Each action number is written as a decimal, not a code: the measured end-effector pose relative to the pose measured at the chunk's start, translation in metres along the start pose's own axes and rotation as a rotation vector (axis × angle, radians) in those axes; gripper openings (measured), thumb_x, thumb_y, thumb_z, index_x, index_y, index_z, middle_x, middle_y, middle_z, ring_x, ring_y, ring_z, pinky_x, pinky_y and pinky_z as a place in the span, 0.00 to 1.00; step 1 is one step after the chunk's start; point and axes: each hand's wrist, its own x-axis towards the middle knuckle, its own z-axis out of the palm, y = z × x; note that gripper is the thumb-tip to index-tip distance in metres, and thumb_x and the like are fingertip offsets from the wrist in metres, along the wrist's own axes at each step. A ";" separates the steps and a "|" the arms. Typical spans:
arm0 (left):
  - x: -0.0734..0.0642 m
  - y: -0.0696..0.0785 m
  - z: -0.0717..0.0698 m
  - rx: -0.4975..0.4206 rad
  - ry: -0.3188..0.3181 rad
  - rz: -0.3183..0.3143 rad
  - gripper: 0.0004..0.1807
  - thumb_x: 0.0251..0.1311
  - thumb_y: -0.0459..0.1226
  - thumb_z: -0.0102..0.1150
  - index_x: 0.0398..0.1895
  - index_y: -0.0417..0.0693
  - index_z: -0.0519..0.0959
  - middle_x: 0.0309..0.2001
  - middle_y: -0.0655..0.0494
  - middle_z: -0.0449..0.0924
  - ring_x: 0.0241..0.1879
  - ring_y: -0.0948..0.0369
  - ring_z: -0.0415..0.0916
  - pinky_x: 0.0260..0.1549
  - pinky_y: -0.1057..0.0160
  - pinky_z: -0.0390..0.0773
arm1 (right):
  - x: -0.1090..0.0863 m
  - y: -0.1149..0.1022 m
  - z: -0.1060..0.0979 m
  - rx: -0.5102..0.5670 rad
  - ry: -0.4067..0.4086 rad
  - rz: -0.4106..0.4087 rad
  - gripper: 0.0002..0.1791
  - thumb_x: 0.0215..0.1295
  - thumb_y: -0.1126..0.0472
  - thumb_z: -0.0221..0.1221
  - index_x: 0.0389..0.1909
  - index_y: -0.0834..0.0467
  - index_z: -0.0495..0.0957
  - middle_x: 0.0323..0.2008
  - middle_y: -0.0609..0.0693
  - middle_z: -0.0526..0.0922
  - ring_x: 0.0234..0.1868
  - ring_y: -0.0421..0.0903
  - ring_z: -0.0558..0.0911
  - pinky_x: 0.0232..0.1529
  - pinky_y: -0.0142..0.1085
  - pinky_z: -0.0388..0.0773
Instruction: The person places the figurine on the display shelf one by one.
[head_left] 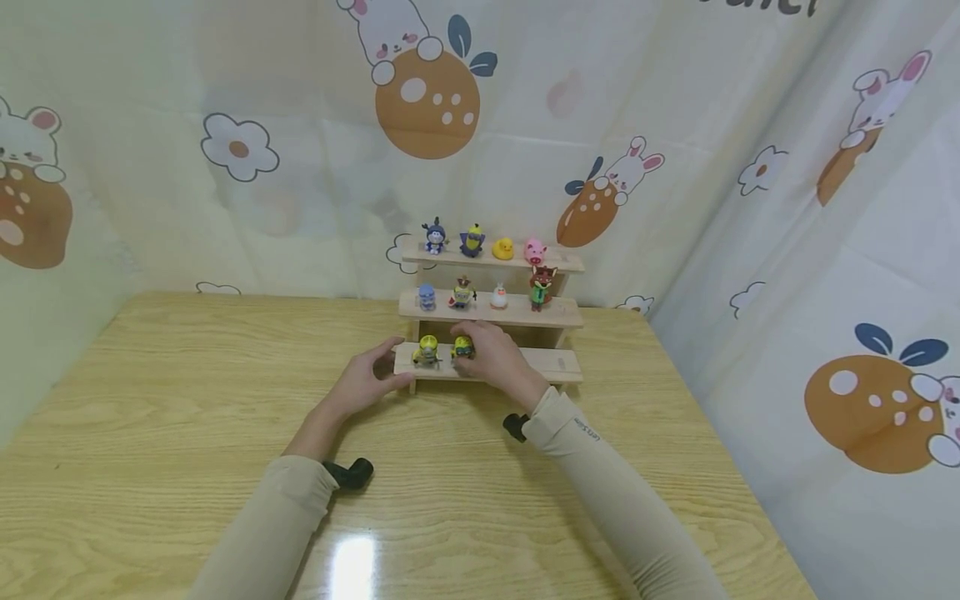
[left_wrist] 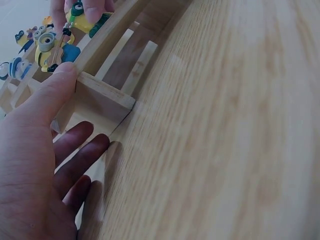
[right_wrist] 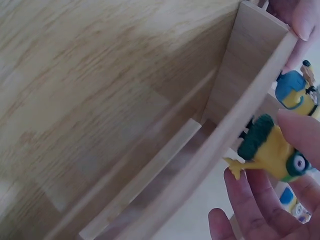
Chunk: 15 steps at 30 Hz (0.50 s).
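Note:
A three-tier wooden display shelf (head_left: 558, 364) stands at the back of the table, toy figures along its tiers. My right hand (head_left: 495, 354) pinches a yellow minion figure with a green skirt (right_wrist: 272, 150) between thumb and fingers, upright over the bottom tier. To its left a minion figure with blue overalls and a small guitar (head_left: 427, 350) stands on that tier. My left hand (head_left: 363, 381) holds the bottom tier's left end, thumb at the front corner and index finger toward the back edge. Its other fingers (left_wrist: 82, 157) hang loose beside the side panel.
On the middle tier stand a blue figure (head_left: 427, 297), a crowned minion (head_left: 462, 293), a white figure (head_left: 498, 296) and a fox (head_left: 540, 290). Above are a dark-blue-eared figure (head_left: 435, 239), a purple-clad minion (head_left: 472, 241), a duck (head_left: 503, 248) and a pig (head_left: 535, 251). A patterned curtain (head_left: 315, 217) hangs behind.

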 end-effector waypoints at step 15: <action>-0.007 0.005 -0.016 0.119 -0.010 0.037 0.39 0.67 0.54 0.48 0.74 0.44 0.53 0.65 0.42 0.60 0.62 0.45 0.65 0.65 0.42 0.61 | -0.031 0.017 -0.031 0.032 0.095 0.080 0.27 0.66 0.49 0.58 0.64 0.52 0.69 0.60 0.55 0.71 0.59 0.54 0.73 0.59 0.50 0.72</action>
